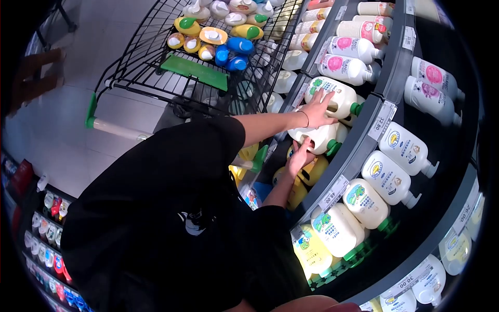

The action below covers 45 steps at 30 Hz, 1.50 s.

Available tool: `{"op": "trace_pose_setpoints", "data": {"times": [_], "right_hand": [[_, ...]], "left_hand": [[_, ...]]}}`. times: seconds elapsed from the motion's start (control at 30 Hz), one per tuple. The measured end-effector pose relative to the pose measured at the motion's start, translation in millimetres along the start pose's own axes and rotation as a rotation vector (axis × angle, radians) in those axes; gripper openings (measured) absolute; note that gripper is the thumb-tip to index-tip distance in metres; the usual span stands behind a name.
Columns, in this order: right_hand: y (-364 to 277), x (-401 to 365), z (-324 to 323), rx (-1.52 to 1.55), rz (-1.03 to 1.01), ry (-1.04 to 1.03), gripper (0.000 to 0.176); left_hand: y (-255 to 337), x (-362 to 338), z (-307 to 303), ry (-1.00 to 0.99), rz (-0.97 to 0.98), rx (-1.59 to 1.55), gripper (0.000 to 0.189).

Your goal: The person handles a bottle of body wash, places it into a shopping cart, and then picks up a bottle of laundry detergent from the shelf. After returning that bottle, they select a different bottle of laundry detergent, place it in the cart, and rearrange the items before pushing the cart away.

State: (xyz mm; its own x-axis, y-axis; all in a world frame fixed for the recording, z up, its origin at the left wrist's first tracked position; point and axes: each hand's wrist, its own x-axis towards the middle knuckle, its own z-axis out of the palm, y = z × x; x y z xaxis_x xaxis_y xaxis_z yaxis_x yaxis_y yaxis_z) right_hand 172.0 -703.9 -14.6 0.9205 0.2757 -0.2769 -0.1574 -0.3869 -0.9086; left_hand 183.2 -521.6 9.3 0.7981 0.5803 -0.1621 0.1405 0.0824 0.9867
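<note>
Two white handled bottles with green caps lie within reach on the middle shelf. My left hand (pixel 318 110), a thin band at its wrist, grips the upper white bottle (pixel 340 96), its fingers spread over the label near the handle opening. My right hand (pixel 300 157) is around the lower white bottle (pixel 307 136), the thumb by the handle opening and the other fingers partly hidden underneath. Yellow bottles (pixel 297 193) stand just below and behind my right hand.
A black wire shopping cart (pixel 140 57) with a green panel (pixel 195 72) holds several white, yellow and blue bottles. More bottles line the shelf (pixel 358 151), which carries price tags (pixel 382 120). Another person's legs (pixel 39 78) show at left, above a shelf of smaller bottles (pixel 47 223).
</note>
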Motion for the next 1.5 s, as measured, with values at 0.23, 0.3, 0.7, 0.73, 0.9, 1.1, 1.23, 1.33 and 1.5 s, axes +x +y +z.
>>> {"op": "trace_pose_setpoints", "data": {"times": [0.23, 0.3, 0.7, 0.73, 0.9, 1.1, 1.23, 1.33, 1.5], "right_hand": [[-15.3, -3.0, 12.0, 0.014, -0.008, -0.003, 0.047], [-19.8, -3.3, 17.0, 0.008, -0.015, 0.019, 0.047], [-13.8, 0.1, 21.9, 0.043, -0.076, 0.109, 0.041], [-16.1, -1.7, 23.0, 0.034, -0.067, 0.129, 0.04], [-6.8, 2.8, 25.8, 0.006, -0.026, 0.152, 0.039], [40.9, 13.9, 35.0, 0.138, -0.2, 0.128, 0.038], [37.5, -1.7, 44.1, 0.107, -0.35, 0.196, 0.043], [18.9, -35.6, 49.5, 0.16, -0.062, 0.447, 0.049], [-69.4, -135.9, 86.0, -0.185, -0.484, 0.211, 0.034]], "left_hand": [[0.2, 8.6, 6.6, 0.021, 0.045, -0.078, 0.085], [-2.1, 11.3, 8.2, 0.034, 0.055, -0.081, 0.085], [9.8, 18.3, -6.3, -0.032, -0.233, -0.114, 0.081], [0.0, 21.4, -1.0, -0.014, -0.218, -0.131, 0.079], [-28.7, -7.2, -30.6, 0.034, -0.119, -0.148, 0.062], [-31.0, -113.4, -165.6, -0.028, -0.109, -0.065, 0.033], [-2.9, -194.2, -254.5, 0.016, -0.052, -0.041, 0.024], [-6.4, -250.0, -313.7, 0.12, 0.027, 0.166, 0.023], [-25.6, -317.7, -361.0, 0.191, 0.285, 0.724, 0.026]]}}
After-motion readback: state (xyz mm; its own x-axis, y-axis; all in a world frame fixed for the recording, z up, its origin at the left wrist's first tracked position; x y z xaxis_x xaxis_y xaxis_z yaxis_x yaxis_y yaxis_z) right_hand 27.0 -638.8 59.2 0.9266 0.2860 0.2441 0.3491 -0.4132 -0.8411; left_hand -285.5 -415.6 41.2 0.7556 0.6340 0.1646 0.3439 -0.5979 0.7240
